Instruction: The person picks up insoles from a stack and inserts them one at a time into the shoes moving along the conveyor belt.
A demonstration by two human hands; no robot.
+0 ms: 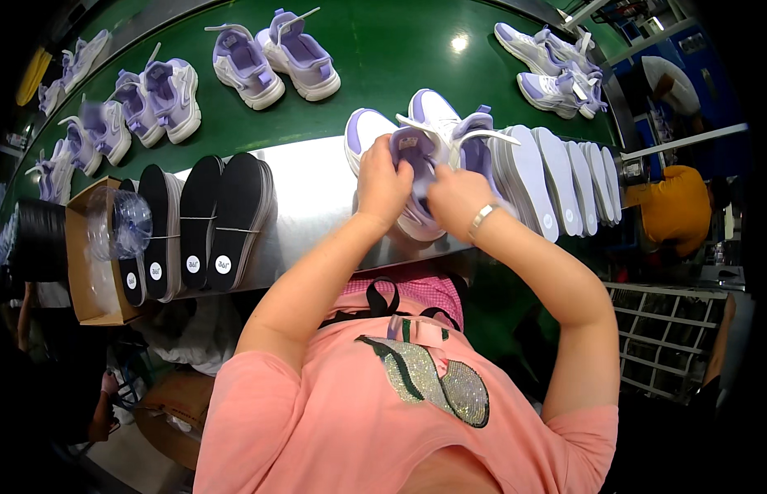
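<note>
A pair of white and lilac sneakers stands in front of me with toes pointing away. My left hand (383, 186) is closed round the near left side of the left sneaker (422, 226), its thumb at the collar. My right hand (459, 199) has its fingers curled down at the right edge of that sneaker's opening; the fingertips are partly hidden, and I cannot see what they pinch. The right sneaker (437, 109) sits close beside it, partly behind my right hand, its pale lace loop sticking up over the opening.
Stacked white insoles (521, 177) stand right of the sneakers. Bundled black insoles (242, 216) lie at the left, beside a cardboard box (85, 284) holding clear plastic. More sneakers (297, 62) line the green belt (400, 49) beyond the metal ledge (309, 181). Another person in orange (674, 210) is at the right.
</note>
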